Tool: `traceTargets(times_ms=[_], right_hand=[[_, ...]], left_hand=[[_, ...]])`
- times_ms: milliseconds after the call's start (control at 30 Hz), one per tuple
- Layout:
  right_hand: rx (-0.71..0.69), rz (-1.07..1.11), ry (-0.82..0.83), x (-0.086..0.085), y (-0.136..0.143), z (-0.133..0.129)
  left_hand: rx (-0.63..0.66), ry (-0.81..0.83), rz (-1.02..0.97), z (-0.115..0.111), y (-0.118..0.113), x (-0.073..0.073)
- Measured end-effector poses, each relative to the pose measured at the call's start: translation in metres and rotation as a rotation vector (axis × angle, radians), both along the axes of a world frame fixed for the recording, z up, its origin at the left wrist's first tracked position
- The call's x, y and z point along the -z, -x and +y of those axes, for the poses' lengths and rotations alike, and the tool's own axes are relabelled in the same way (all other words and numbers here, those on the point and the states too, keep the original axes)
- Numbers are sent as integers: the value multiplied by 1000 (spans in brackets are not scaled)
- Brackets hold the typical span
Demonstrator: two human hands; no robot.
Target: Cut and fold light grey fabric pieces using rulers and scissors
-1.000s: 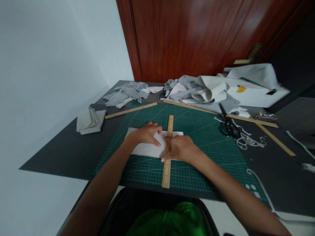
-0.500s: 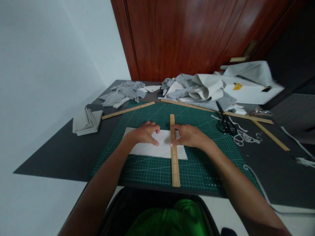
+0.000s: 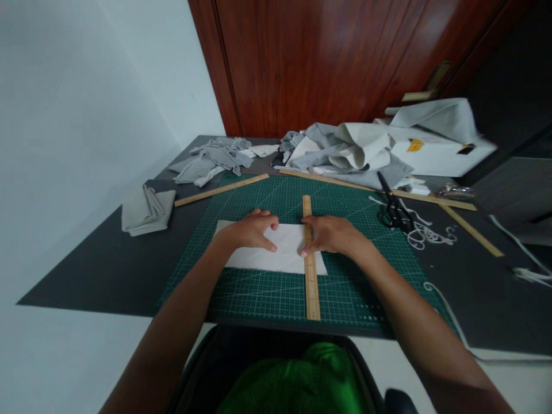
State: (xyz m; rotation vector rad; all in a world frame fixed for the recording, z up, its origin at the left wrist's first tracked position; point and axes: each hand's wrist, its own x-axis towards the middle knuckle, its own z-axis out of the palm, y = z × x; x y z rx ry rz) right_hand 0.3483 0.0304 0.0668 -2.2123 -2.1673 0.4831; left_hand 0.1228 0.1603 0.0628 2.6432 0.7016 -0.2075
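Observation:
A white cloth piece [image 3: 287, 248] lies flat on the green cutting mat [image 3: 267, 293]. Across its right part, roughly upright in view, runs a short wooden ruler [image 3: 311, 282]. My left hand [image 3: 255, 230] rests on the cloth's left part, thumb and fingers spread. My right hand [image 3: 330, 234] has thumb and fingertips on the ruler, at its middle stretch, pinching its two edges or pressing on it; the palm hangs over the cloth's right end.
Black scissors [image 3: 394, 210] and tangled white cord [image 3: 426, 234] lie right. Behind are grey cloth scraps [image 3: 215, 158], a cloth pile [image 3: 357, 146], a white box [image 3: 435, 155] and a long wooden ruler [image 3: 336, 181]. Folded cloth [image 3: 149, 211] sits left; another wooden strip [image 3: 472, 230] lies right.
The ruler has shifted slightly right along the cloth and stands straighter, with my right hand on it. My left hand stays in place on the cloth. The view has tilted a little.

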Motion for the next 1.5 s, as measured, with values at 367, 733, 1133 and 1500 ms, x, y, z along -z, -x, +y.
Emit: traceTargets(times_ms=[367,733,1133,1500], right_hand=[[11,33,37,1,2,1],[14,68,57,-4,7,0],[-19,222,-17,-3,-53,5],[-48,150,231,13,-48,13]], left_hand=[[-37,-125,-163,-11,-6,3],[232,-74,-312,-52,-43,28],[228,-75,-406,-47,-42,40],[233,-148,-398,-48,-40,38]])
